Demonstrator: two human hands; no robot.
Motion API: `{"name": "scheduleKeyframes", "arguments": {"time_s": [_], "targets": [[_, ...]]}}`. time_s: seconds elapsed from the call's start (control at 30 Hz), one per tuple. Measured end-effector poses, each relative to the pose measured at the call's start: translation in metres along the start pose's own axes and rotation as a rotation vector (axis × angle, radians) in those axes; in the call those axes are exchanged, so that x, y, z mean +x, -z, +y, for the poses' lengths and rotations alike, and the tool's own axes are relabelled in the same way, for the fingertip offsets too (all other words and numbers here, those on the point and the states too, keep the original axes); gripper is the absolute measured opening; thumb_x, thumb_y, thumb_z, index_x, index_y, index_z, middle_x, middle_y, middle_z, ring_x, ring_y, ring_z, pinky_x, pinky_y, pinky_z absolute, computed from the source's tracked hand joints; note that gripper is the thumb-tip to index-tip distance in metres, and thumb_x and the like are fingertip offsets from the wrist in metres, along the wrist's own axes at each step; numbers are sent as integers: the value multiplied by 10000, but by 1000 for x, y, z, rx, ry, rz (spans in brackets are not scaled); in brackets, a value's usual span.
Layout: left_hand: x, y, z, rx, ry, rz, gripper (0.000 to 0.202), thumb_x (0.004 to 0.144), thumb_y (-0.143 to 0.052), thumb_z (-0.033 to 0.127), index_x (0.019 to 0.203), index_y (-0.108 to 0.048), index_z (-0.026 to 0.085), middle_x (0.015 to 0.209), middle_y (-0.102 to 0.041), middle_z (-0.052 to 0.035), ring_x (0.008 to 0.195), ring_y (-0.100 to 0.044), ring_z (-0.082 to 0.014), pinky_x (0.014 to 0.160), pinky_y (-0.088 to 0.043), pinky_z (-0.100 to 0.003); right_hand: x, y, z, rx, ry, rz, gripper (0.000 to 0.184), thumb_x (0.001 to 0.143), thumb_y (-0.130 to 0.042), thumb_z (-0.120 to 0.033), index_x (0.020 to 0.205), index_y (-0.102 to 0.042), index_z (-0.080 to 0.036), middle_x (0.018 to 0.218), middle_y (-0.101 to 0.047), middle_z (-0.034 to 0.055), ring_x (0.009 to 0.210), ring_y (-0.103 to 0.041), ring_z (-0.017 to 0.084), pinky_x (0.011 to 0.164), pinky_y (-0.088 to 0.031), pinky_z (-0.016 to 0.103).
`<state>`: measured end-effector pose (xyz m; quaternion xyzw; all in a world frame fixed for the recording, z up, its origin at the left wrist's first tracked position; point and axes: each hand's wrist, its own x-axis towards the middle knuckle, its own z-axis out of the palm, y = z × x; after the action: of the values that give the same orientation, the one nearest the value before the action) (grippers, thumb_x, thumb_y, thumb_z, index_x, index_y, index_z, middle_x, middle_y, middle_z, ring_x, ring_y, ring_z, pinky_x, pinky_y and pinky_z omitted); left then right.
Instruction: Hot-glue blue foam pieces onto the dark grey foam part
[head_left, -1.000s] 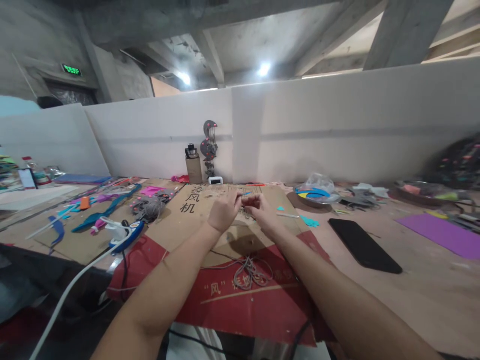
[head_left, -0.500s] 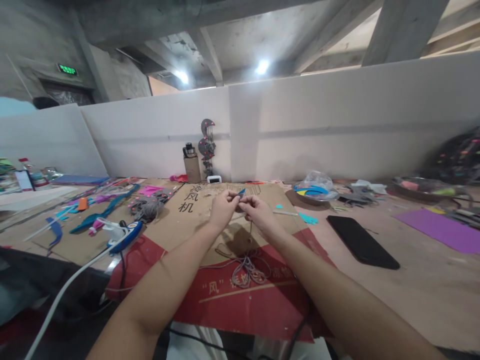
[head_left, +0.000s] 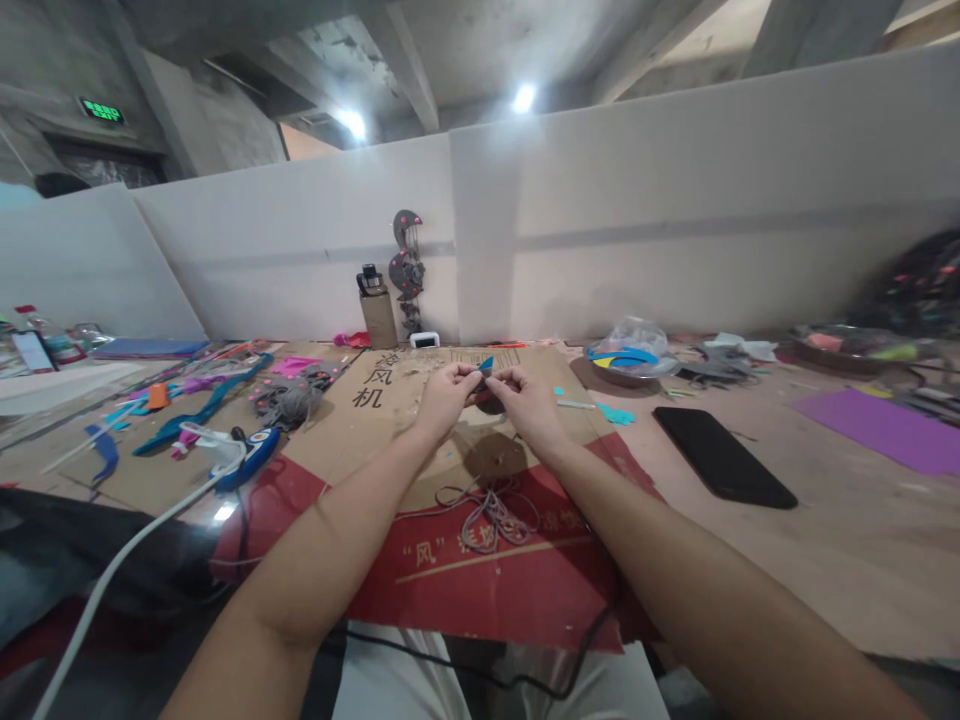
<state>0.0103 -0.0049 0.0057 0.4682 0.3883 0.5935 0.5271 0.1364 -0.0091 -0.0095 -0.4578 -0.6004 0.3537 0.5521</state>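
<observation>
My left hand (head_left: 446, 396) and my right hand (head_left: 526, 404) meet above the cardboard sheet (head_left: 480, 610), fingertips pinched close together. A small pointed blue piece (head_left: 487, 365), thin like foam or felt sheet, sticks up between their fingertips. Something dark lies under it at the fingers, too small to make out. Both hands appear closed on the blue piece, though the fingers partly hide it. Below them on the cardboard lies a loose bundle of grey cord (head_left: 495, 520).
At the right are a black phone (head_left: 724, 456), a purple sheet (head_left: 885, 430) and a dish of scraps (head_left: 630, 365). A bottle (head_left: 377, 315) stands at the back. Leftward lie a blue-and-white power strip (head_left: 244, 460), a grey yarn ball (head_left: 292, 400) and coloured strips.
The view has tilted down slightly. The blue piece now stands more upright between the fingertips, and the cord seen hanging from my right hand earlier no longer shows there.
</observation>
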Motion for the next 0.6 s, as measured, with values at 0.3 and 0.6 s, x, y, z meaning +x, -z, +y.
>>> {"name": "scheduleKeyframes", "arguments": {"time_s": [0.3, 0.6], "targets": [[0, 8, -3, 505, -271, 39, 23, 773, -637, 148, 762, -649, 165, 690, -671, -8, 630, -623, -125, 655, -493, -247, 3, -9, 22, -93, 84, -10, 165, 790, -512, -370, 721, -506, -221, 664, -585, -5, 659, -551, 158, 644, -442, 296], [-2, 4, -5, 429, -245, -23, 47, 816, -603, 155, 780, -632, 164, 719, -677, -16, 670, -644, -131, 679, -523, -260, 3, -7, 12, 182, -63, 40, 135, 681, -492, -239, 816, -482, -229, 681, -559, -40, 522, -459, 104, 494, -371, 237]]}}
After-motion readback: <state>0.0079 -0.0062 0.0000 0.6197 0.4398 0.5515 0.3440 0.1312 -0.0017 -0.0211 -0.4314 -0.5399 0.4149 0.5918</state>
